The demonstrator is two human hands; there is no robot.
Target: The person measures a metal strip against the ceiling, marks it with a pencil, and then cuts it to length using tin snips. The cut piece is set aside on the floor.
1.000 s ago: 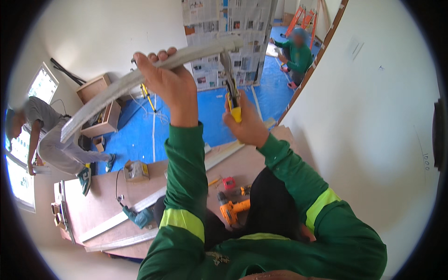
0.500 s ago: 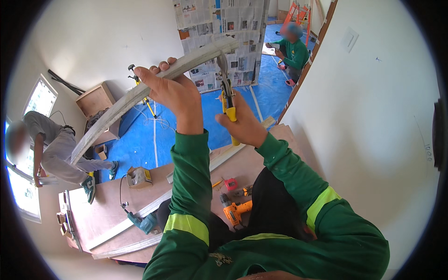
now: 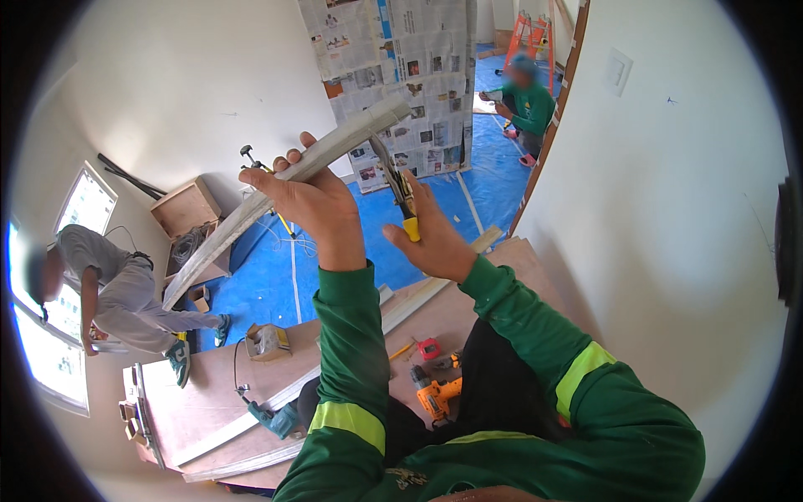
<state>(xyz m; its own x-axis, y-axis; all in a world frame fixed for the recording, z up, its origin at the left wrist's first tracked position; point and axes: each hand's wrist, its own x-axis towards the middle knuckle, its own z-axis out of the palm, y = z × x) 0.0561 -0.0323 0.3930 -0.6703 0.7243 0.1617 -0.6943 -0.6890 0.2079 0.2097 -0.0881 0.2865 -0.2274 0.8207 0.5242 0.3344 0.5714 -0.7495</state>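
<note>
My left hand (image 3: 314,205) grips a long grey metal channel (image 3: 219,241), thumb on the near side and fingertips showing over the far edge. The channel slants from lower left up to its end in front of the newspaper-covered panel. In my right hand (image 3: 435,234) are tin snips (image 3: 395,186) with yellow handles. Their blades reach up to the lower edge of the channel near its upper end; whether they bite into the metal I cannot tell. My fingers are fairly straight along the handles, and the palm hides part of them.
Below me a wooden board (image 3: 226,368) carries an orange drill (image 3: 435,395), a red tape measure (image 3: 429,348), a teal power tool (image 3: 274,418), a small carton (image 3: 268,343) and metal channels. One person (image 3: 117,284) bends by the window; another (image 3: 529,105) crouches beyond the doorway. Blue sheeting (image 3: 335,243) covers the floor.
The channel's upper end and the snips sit lower in view, and the snips now lean further left. My right fingers have loosened around the handles. The view has shifted slightly.
</note>
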